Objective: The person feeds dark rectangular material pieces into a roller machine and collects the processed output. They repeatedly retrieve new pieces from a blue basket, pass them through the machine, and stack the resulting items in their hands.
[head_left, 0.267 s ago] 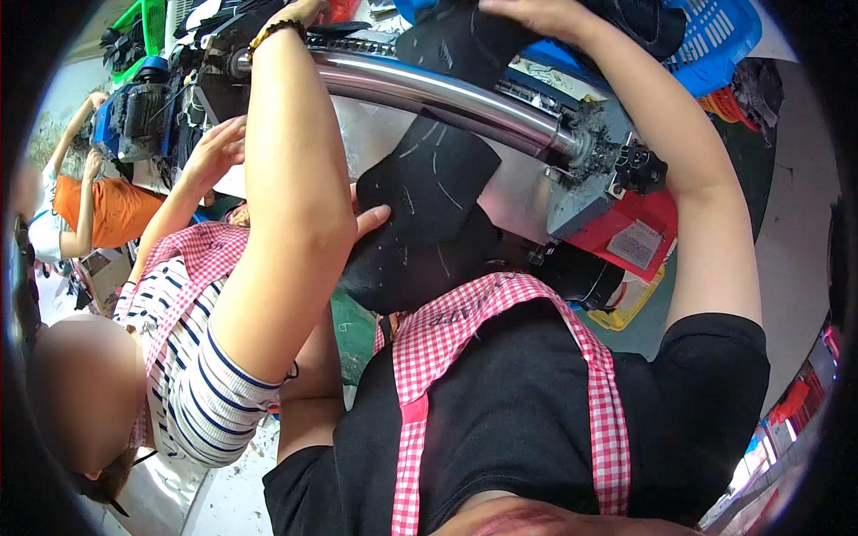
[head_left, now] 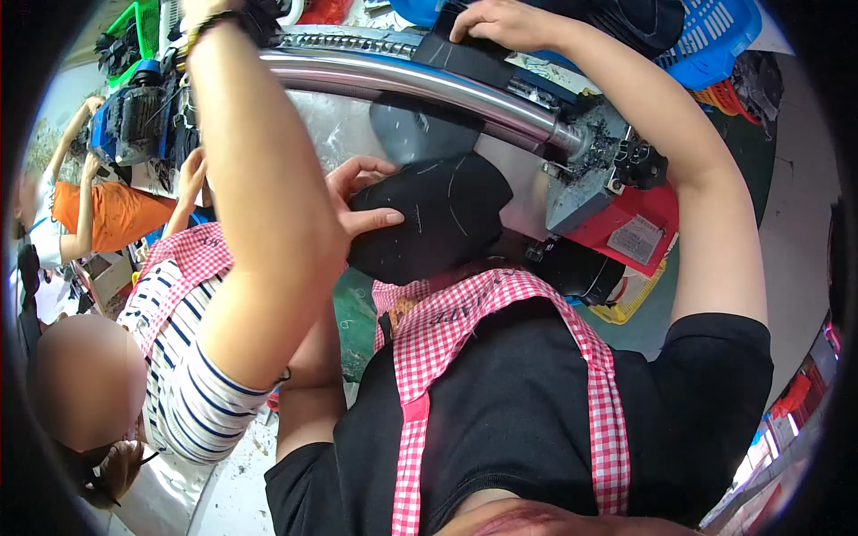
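My left hand (head_left: 362, 198) is closed on black cut pieces (head_left: 438, 214) of sheet material, its thumb lying on top. Pale lines mark their upper face. Just beyond, another dark piece (head_left: 424, 129) lies on the machine's plate, reaching under the shiny metal roller (head_left: 402, 79). Across the roller, my right hand (head_left: 505, 25) has bent fingers on the far end of a black piece (head_left: 460, 61); this seems to be the same piece, but the roller hides the join. Its fingertips are partly hidden.
A co-worker's bare arm (head_left: 268, 179) reaches across on my left, close to my left hand. The roller's grey end housing (head_left: 585, 192) carries a dark knob (head_left: 645, 170). Blue baskets (head_left: 719, 45) stand at the far right. Another person in orange (head_left: 112, 214) works at far left.
The black pieces in my left hand have come nearer me and turned. Beyond the roller, less of the black piece shows, and more lies on the near side. My right hand has shifted left.
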Demonstrator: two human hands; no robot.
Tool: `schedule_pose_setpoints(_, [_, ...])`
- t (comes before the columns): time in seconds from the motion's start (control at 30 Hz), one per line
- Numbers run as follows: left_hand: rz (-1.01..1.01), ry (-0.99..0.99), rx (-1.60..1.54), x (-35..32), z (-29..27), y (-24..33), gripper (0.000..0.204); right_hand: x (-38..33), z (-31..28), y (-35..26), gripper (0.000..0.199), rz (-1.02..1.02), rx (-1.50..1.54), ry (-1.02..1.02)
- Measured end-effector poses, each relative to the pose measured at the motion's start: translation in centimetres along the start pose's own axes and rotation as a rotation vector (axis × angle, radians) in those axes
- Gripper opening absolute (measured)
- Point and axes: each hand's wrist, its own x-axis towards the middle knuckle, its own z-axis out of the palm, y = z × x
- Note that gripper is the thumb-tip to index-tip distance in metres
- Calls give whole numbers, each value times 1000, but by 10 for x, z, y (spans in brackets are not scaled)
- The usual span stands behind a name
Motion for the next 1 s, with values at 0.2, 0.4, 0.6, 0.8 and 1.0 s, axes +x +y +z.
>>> schedule_pose_setpoints(0.2, [-139, 18, -92, -22, 4, -6, 20, 3, -28, -16, 42, 13, -34, 237])
schedule_pose_setpoints(0.4, [-209, 40, -64, -8, 2, -2, 30, 3, -22, -31, 35, -153, -258, 218])
schedule_pose_setpoints(0.6, [-151, 60, -159, -35, 9, -6, 45, -2, -7, -41, 26, 221, 127, -72])
schedule_pose_setpoints(0.8, [-284, -24, -84, -1, 5, 0, 30, 0, -39, -49, 29, -85, -58, 416])
schedule_pose_setpoints(1.0, [-117, -76, 50, -4, 3, 8, 37, 5, 5, -2, 23, -239, -117, -76])
